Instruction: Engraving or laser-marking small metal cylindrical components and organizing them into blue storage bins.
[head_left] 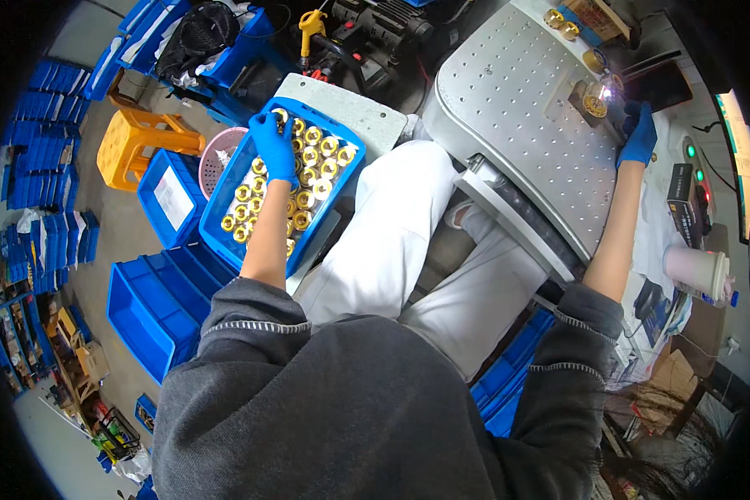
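Note:
My left hand [275, 148], in a blue glove, reaches over a blue plastic tray [349, 185] on my left. Its fingertips are closed around a brass ring-shaped fitting [281, 115] near the tray's far corner. Rows of similar brass fittings [310, 157] stand on a white layer in the tray. My right hand [639, 136], also gloved in blue, is at the right edge of a perforated metal worktable [508, 100]. Just left of it, a brass piece [595, 102] sits on a small fixture under a bright light. The right fingers are partly hidden, so their grip is unclear.
More brass pieces [561, 25] and a tape roll [594, 59] lie on the worktable's far end. A lidded cup [697, 270] and black box [683, 204] stand at right. Left are blue bins [142, 310], a pink basket [217, 163] and a yellow stool [133, 148].

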`<move>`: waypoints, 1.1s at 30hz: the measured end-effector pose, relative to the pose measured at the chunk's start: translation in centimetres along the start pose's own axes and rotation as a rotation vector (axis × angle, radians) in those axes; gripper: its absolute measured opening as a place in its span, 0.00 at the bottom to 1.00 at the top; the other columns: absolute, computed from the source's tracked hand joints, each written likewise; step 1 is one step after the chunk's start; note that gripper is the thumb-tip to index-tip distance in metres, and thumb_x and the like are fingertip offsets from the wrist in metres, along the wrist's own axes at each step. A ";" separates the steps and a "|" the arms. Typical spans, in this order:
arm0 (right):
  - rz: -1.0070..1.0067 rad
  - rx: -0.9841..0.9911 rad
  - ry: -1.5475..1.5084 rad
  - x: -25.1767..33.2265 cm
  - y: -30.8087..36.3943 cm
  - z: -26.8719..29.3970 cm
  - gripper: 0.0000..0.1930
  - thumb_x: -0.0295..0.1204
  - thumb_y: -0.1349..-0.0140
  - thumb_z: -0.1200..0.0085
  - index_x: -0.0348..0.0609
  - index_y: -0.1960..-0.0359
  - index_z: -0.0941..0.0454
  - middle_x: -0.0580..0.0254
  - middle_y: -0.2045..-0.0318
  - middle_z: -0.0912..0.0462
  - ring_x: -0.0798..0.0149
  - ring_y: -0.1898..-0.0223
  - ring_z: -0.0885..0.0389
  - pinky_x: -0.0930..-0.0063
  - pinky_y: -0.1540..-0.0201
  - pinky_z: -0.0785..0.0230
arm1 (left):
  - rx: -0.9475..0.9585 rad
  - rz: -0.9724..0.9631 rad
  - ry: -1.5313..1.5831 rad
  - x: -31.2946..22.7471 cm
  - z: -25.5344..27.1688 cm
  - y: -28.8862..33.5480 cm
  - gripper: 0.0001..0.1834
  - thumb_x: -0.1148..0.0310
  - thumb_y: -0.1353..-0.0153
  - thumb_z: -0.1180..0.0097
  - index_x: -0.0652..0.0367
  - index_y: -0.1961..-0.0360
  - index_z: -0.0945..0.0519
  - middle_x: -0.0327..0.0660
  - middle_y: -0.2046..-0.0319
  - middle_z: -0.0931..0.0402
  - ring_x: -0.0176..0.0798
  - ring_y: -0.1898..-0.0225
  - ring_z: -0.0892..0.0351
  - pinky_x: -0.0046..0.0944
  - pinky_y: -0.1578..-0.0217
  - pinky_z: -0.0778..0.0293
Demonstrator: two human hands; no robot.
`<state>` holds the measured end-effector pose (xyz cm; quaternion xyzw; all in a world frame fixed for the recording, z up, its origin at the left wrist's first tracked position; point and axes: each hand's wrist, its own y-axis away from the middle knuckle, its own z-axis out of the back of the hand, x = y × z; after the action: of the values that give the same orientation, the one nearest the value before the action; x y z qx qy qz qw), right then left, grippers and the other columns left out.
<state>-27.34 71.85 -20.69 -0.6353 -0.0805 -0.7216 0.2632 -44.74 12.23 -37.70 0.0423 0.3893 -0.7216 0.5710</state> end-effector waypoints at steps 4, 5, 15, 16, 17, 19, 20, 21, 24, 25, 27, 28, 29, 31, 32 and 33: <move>-0.034 0.007 -0.031 0.0 0.5 -1.4 0.22 0.45 0.33 0.60 0.42 0.64 0.17 0.66 0.69 0.18 0.71 0.70 0.27 0.78 0.64 0.37 | 0.038 -0.035 0.010 0.5 1.0 0.6 0.11 0.69 0.44 0.42 0.63 0.62 0.24 0.55 0.55 0.30 0.57 0.54 0.29 0.48 0.53 0.30; -0.034 -0.001 -0.031 0.0 0.5 -1.2 0.22 0.45 0.33 0.60 0.42 0.64 0.17 0.66 0.69 0.18 0.71 0.70 0.27 0.78 0.64 0.37 | 0.040 -0.041 0.015 0.3 1.1 0.5 0.11 0.69 0.44 0.42 0.63 0.62 0.24 0.55 0.55 0.30 0.57 0.54 0.29 0.48 0.53 0.30; 0.958 -0.069 0.655 0.9 7.9 9.1 0.12 0.33 0.35 0.57 0.39 0.60 0.24 0.59 0.64 0.24 0.59 0.62 0.26 0.68 0.54 0.33 | 0.038 -0.234 0.196 -3.6 4.0 0.9 0.12 0.71 0.34 0.55 0.68 0.55 0.26 0.51 0.57 0.26 0.45 0.57 0.28 0.42 0.52 0.32; 0.627 0.004 0.512 3.0 11.9 12.5 0.12 0.34 0.36 0.54 0.39 0.61 0.24 0.59 0.64 0.24 0.61 0.62 0.26 0.68 0.55 0.32 | 0.061 -0.235 0.205 -9.6 6.3 1.6 0.14 0.69 0.35 0.53 0.71 0.58 0.24 0.53 0.61 0.23 0.46 0.61 0.27 0.43 0.55 0.30; 0.314 0.047 0.300 5.9 16.1 14.6 0.13 0.36 0.37 0.52 0.39 0.61 0.25 0.60 0.65 0.24 0.62 0.63 0.26 0.69 0.57 0.32 | 0.203 -0.165 0.281 -5.9 6.1 -0.4 0.15 0.67 0.35 0.51 0.68 0.54 0.25 0.55 0.56 0.25 0.51 0.56 0.27 0.44 0.51 0.32; 0.142 0.011 0.558 8.6 23.2 22.5 0.17 0.39 0.39 0.48 0.38 0.56 0.23 0.59 0.62 0.20 0.64 0.59 0.24 0.71 0.54 0.32 | 0.178 -0.230 0.312 -8.8 7.1 -0.3 0.16 0.64 0.35 0.51 0.68 0.56 0.24 0.54 0.57 0.25 0.51 0.57 0.28 0.47 0.52 0.32; 0.154 -0.028 0.663 7.5 26.8 27.2 0.18 0.38 0.39 0.49 0.38 0.54 0.23 0.58 0.62 0.19 0.64 0.57 0.24 0.71 0.49 0.34 | 0.041 -0.326 0.249 -9.4 6.1 0.1 0.17 0.61 0.34 0.51 0.66 0.57 0.23 0.53 0.57 0.25 0.52 0.56 0.29 0.48 0.52 0.33; -0.002 -0.052 0.700 6.1 30.4 32.3 0.19 0.40 0.40 0.47 0.38 0.54 0.23 0.57 0.62 0.19 0.63 0.58 0.23 0.71 0.50 0.33 | 0.029 -0.355 0.182 -9.2 4.9 -0.1 0.16 0.61 0.34 0.50 0.65 0.57 0.22 0.52 0.58 0.26 0.52 0.55 0.29 0.47 0.51 0.33; -0.411 -0.248 0.808 3.7 42.4 39.6 0.18 0.40 0.43 0.43 0.39 0.57 0.23 0.49 0.63 0.19 0.58 0.59 0.20 0.65 0.55 0.30 | 0.044 -0.406 0.287 -7.0 1.2 -2.5 0.17 0.62 0.35 0.49 0.68 0.57 0.23 0.53 0.58 0.26 0.51 0.57 0.28 0.46 0.53 0.31; -0.517 -0.290 0.960 2.2 46.8 42.6 0.18 0.39 0.43 0.43 0.39 0.57 0.23 0.48 0.62 0.19 0.55 0.58 0.20 0.64 0.55 0.30 | 0.026 -0.466 0.341 -12.8 2.4 -0.3 0.17 0.63 0.36 0.49 0.71 0.59 0.23 0.54 0.59 0.25 0.50 0.59 0.26 0.46 0.55 0.30; -0.634 -0.339 1.092 0.0 52.5 46.3 0.18 0.38 0.44 0.43 0.39 0.56 0.23 0.47 0.61 0.20 0.52 0.57 0.21 0.62 0.54 0.30 | 0.059 -0.525 0.494 -16.0 1.8 -0.7 0.18 0.64 0.36 0.48 0.73 0.61 0.22 0.55 0.63 0.22 0.49 0.61 0.24 0.44 0.55 0.29; -0.811 -0.355 1.215 -0.5 54.9 46.8 0.17 0.36 0.46 0.42 0.40 0.57 0.23 0.51 0.63 0.20 0.56 0.60 0.21 0.64 0.56 0.29 | 0.054 -0.563 0.531 -17.0 1.3 -1.6 0.18 0.63 0.36 0.48 0.73 0.61 0.22 0.54 0.63 0.22 0.48 0.62 0.24 0.44 0.56 0.29; -0.990 -0.364 1.333 -0.5 56.7 46.9 0.17 0.34 0.48 0.40 0.41 0.58 0.23 0.54 0.65 0.19 0.60 0.63 0.21 0.67 0.59 0.29 | 0.024 -0.645 0.520 -18.3 1.3 -2.4 0.19 0.63 0.36 0.48 0.73 0.61 0.22 0.54 0.63 0.22 0.48 0.62 0.23 0.43 0.56 0.29; -0.962 -0.100 1.227 -0.1 61.2 46.3 0.16 0.31 0.50 0.40 0.42 0.59 0.23 0.55 0.65 0.19 0.59 0.63 0.21 0.67 0.59 0.28 | -0.027 -0.671 0.528 -20.6 1.4 -2.8 0.21 0.60 0.36 0.48 0.73 0.61 0.21 0.53 0.62 0.21 0.46 0.62 0.23 0.43 0.56 0.29; -0.893 0.170 1.121 0.0 62.8 45.8 0.16 0.28 0.52 0.39 0.43 0.60 0.23 0.55 0.66 0.19 0.59 0.64 0.21 0.67 0.60 0.28 | -0.019 -0.680 0.536 -21.5 1.6 -2.5 0.21 0.60 0.36 0.48 0.73 0.61 0.21 0.53 0.62 0.21 0.46 0.62 0.23 0.43 0.56 0.29; -0.802 0.259 1.022 0.2 63.3 44.8 0.16 0.26 0.55 0.38 0.44 0.62 0.23 0.56 0.67 0.20 0.58 0.65 0.21 0.68 0.61 0.28 | -0.025 -0.717 0.556 -22.4 1.7 -2.4 0.21 0.59 0.36 0.48 0.72 0.61 0.20 0.53 0.63 0.21 0.46 0.62 0.23 0.43 0.56 0.28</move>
<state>42.28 38.28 -26.22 -0.0969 -0.2620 -0.9587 0.0534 -38.45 29.05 -23.91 0.0903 0.5267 -0.8301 0.1593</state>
